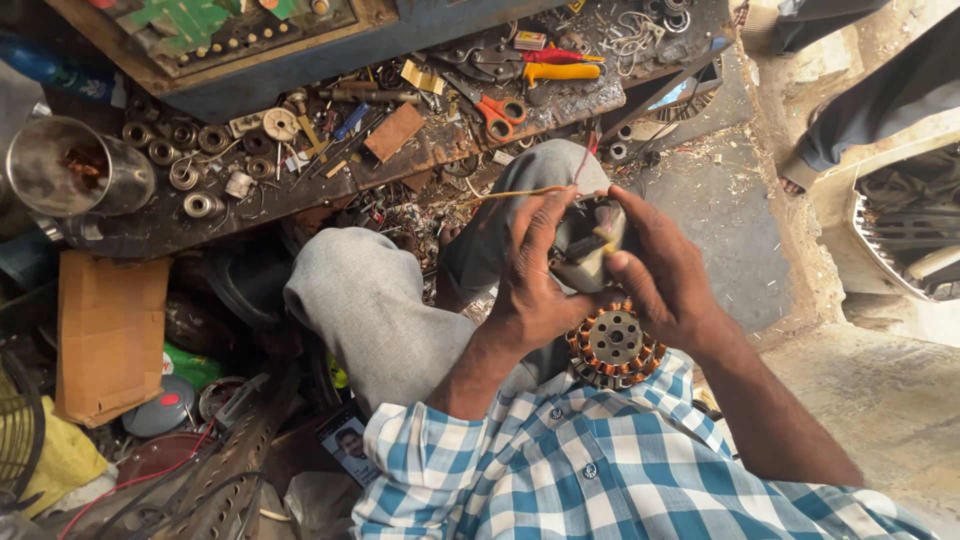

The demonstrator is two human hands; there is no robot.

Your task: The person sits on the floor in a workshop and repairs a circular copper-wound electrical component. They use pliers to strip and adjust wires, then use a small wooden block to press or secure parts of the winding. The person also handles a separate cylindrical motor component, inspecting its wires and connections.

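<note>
My left hand (pixel 530 285) and my right hand (pixel 660 270) together grip a small dark motor part (pixel 583 245) with a pale casing, held above my knees. A thin yellow wire (pixel 515 193) runs from it up to the left, and a yellow sleeve sits between my right fingers. Just below my hands a round stator (pixel 613 345) with copper windings rests against my lap. My grey-trousered knees (pixel 370 300) are bent under the hands.
A cluttered wooden bench (pixel 330 190) carries several bearings, orange-handled scissors (pixel 497 112), yellow-handled pliers (pixel 558 72) and a metal cup (pixel 75 168). A cardboard piece (pixel 108 335) and a perforated metal strip lie left. Another person's legs (pixel 880 95) stand upper right.
</note>
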